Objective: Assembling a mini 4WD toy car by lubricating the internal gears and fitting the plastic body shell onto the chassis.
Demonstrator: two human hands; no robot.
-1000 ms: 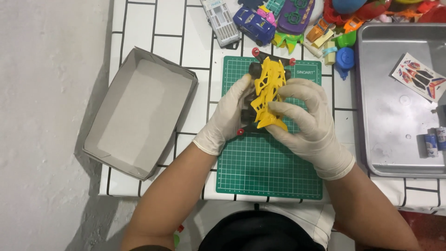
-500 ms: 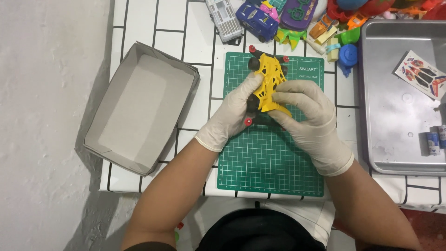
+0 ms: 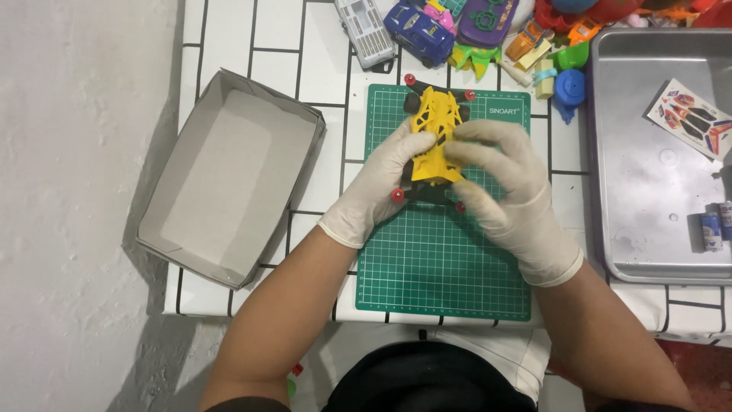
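A yellow toy racing car (image 3: pixel 435 137) with a slotted, cut-out body shell is sitting over the upper half of a green cutting mat (image 3: pixel 442 263), its long axis running almost straight away from the person and leaning slightly to the right at the far end; which end is the nose cannot be told. Small red rollers are showing at its four corners on a black chassis. The gloved left hand (image 3: pixel 377 187) is cupping the car's left flank, fingers curled against the shell, while the gloved right hand (image 3: pixel 507 194) is closing over its right flank and near end, fingertips pressing on the yellow body, so that both hands are pinching the car between them. The mat is lying on a white-tiled table (image 3: pixel 328 46) with dark grout lines. To the left, an open grey cardboard box (image 3: pixel 229 179) is resting at an angle, one corner hanging past the table's edge. Beyond the mat, a silver toy bus (image 3: pixel 366 32), a blue toy car (image 3: pixel 418 30) and a heap of bright plastic toy parts (image 3: pixel 549 53) are crowding the far edge. To the right, a metal baking tray (image 3: pixel 648 191) is holding a white sticker sheet (image 3: pixel 690 116) printed in red and blue, and two small cylindrical batteries (image 3: pixel 713 229) near its right rim.
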